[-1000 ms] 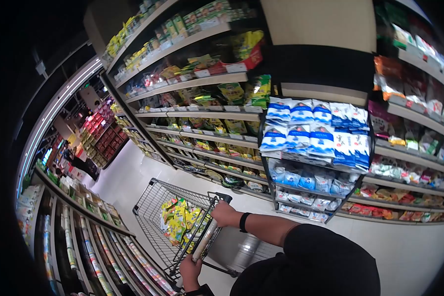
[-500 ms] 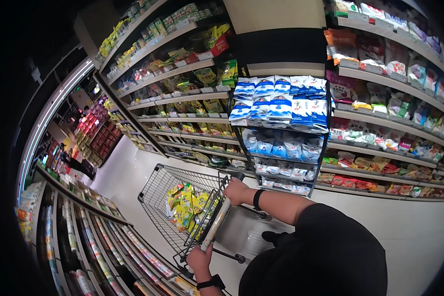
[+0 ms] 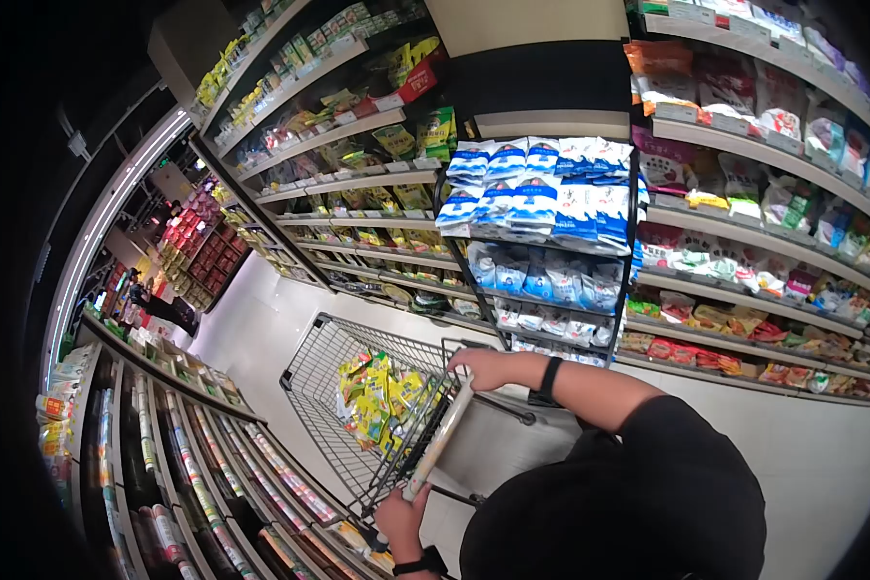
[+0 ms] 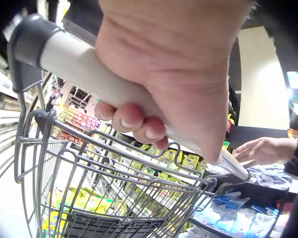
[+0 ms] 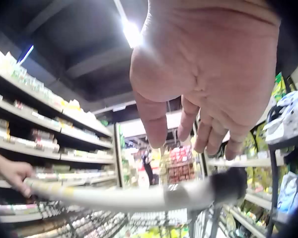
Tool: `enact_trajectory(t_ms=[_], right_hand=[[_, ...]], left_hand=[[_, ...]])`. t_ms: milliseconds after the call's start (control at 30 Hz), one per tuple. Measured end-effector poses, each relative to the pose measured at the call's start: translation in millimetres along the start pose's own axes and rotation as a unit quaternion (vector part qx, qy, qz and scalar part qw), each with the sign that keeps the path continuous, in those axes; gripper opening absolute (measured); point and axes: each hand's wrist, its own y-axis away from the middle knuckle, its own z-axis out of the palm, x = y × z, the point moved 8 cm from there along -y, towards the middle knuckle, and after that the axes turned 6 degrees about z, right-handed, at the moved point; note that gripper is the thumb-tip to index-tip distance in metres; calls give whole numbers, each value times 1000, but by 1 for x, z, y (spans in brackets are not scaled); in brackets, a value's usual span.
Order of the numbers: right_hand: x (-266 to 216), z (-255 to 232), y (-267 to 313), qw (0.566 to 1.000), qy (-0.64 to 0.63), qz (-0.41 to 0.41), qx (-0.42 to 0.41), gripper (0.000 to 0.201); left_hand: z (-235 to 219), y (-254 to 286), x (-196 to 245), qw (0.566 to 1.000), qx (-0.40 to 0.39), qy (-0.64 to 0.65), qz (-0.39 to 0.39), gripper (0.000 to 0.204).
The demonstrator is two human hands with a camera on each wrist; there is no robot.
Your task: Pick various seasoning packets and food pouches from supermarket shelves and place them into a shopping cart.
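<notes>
A wire shopping cart (image 3: 309,372) stands in front of me, with several yellow-green packets (image 3: 382,396) in its basket. My left hand (image 3: 401,522) grips the pale handle (image 3: 440,440) near its left end; the left wrist view shows its fingers (image 4: 129,117) curled round the bar. At the other end of the bar is my right hand (image 3: 488,367). From the right wrist it appears above the handle (image 5: 114,197), palm showing, fingers (image 5: 152,124) loosely extended and a gap between them and the bar. It holds nothing.
A black rack (image 3: 541,242) of blue-and-white bags stands just beyond the cart's right side. Shelves (image 3: 764,222) of bagged goods line the right. Another shelf unit (image 3: 184,474) runs close along the left. Down the aisle (image 3: 251,309), a person (image 3: 159,307) stands near red packages.
My view has turned right, so the rack and shelves sit further left than at first. My right hand, earlier wrapped on the handle's end, now has its fingers loosened. The left keeps its grip.
</notes>
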Motion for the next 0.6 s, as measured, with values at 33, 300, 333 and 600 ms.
enact_trajectory(t_ms=[33,300,333,600], right_hand=[[-7,-44,7,996,-75,-6,42,47],[95,-317,14,936,181,160,256,68],[101,-322,8,932,205,157,254,71],[161,-328,-48,887,348,272,139,112]], left_hand=[[1,2,0,1000,10,6,5,69],[6,9,-4,994,40,91,-48,51],[10,11,-9,992,45,105,-61,50],[11,7,-9,969,9,204,-139,56]])
